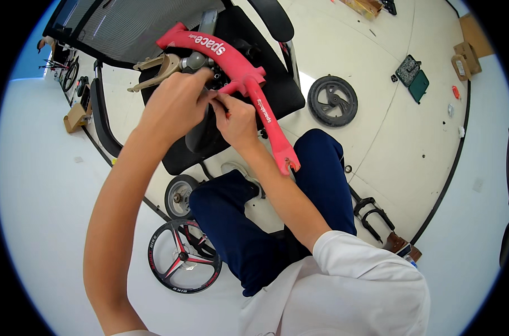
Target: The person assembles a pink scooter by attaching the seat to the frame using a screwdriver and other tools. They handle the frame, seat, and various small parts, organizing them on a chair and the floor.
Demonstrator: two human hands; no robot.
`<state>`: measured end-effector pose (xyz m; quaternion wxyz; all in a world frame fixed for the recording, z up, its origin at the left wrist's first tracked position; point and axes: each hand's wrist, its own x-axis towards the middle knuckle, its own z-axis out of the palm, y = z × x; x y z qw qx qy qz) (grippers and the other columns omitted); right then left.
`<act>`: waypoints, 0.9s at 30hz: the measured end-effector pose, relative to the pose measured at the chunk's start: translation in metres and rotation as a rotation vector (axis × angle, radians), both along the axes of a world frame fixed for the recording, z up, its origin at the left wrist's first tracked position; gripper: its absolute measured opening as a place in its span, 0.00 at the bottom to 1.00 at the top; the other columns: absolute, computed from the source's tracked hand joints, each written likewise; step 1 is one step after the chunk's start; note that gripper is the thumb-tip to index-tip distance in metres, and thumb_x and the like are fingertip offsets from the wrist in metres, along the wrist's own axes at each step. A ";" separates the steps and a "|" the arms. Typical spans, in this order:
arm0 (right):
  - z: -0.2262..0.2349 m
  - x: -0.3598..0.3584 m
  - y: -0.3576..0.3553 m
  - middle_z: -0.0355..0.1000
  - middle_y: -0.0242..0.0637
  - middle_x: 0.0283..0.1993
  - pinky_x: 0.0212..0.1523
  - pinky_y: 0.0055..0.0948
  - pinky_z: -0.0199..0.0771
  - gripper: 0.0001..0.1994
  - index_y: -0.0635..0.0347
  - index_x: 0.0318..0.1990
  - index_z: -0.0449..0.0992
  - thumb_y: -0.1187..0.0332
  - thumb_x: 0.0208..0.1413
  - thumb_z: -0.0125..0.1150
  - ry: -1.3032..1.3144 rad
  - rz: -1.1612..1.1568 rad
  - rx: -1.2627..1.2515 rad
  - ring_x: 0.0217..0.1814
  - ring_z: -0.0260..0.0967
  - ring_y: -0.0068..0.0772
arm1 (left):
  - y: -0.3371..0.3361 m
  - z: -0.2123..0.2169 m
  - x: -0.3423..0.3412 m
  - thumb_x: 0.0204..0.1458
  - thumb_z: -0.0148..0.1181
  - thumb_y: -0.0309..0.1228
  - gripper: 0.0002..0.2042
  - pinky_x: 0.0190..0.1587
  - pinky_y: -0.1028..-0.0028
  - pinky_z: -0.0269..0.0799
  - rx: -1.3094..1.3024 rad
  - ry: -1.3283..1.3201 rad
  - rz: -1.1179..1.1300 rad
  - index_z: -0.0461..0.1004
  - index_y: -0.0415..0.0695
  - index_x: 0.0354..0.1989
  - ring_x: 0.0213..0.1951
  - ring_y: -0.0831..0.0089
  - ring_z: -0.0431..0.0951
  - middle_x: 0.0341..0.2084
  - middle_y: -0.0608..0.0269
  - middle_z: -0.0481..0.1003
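Note:
A pinkish-red bicycle frame (238, 66) with white lettering lies across the black seat of an office chair (179, 159). Its forked end points toward my right knee. My left hand (179, 103) is closed beside the frame's middle, its fingertips partly blurred and hiding what they grip. Just right of it, my right hand (237, 123) pinches at the same spot below the frame's joint; a small orange bit shows between its fingers. Beyond my left hand, a beige forked part (163, 70) and grey metal parts (195, 60) rest on the seat.
A black wheel (333, 101) lies on the floor to the right, with an opened green case (413, 78) farther off. Near my left leg are a small wheel (180, 197) and a three-spoked wheel (183, 256). A black fork (373, 217) lies by my right leg.

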<state>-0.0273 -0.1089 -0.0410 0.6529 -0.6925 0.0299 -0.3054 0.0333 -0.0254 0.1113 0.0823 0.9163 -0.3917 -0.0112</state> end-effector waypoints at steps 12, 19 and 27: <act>0.018 0.004 0.007 0.74 0.53 0.26 0.31 0.47 0.72 0.02 0.65 0.33 0.77 0.77 0.52 0.63 0.084 -0.106 -0.071 0.31 0.74 0.58 | 0.000 0.002 -0.019 0.50 0.63 0.29 0.10 0.37 0.62 0.73 -0.197 0.175 0.156 0.79 0.34 0.34 0.32 0.52 0.79 0.27 0.47 0.78; 0.036 0.012 -0.016 0.75 0.55 0.28 0.35 0.49 0.74 0.03 0.67 0.28 0.78 0.76 0.48 0.65 0.147 0.018 -0.265 0.33 0.75 0.59 | -0.005 -0.017 0.010 0.41 0.61 0.26 0.07 0.36 0.58 0.73 -0.128 -0.067 0.093 0.77 0.33 0.23 0.27 0.45 0.77 0.18 0.43 0.74; 0.057 0.021 -0.042 0.80 0.45 0.31 0.42 0.33 0.79 0.09 0.64 0.34 0.84 0.69 0.46 0.70 0.216 0.186 -0.451 0.33 0.80 0.41 | -0.011 -0.021 -0.003 0.46 0.62 0.32 0.12 0.45 0.59 0.77 -0.416 0.080 0.767 0.80 0.33 0.33 0.40 0.48 0.82 0.32 0.42 0.80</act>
